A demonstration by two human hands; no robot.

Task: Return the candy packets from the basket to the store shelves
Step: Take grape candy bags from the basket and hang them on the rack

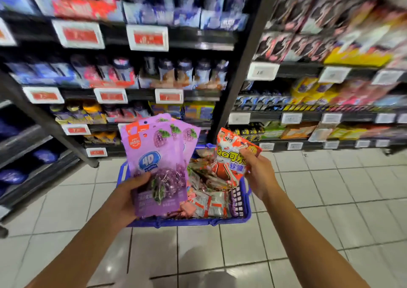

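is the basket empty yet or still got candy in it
Not empty. The blue basket holds a pile of red and white packets, while each hand holds packets lifted above it.

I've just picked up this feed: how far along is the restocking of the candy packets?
Nothing can be confirmed as shelved yet. In hand: the left hand holds several purple grape packets, and the right hand pinches a red-and-white packet, both above the blue basket. Left: many small packets lie in the basket; the shelves stand beyond.
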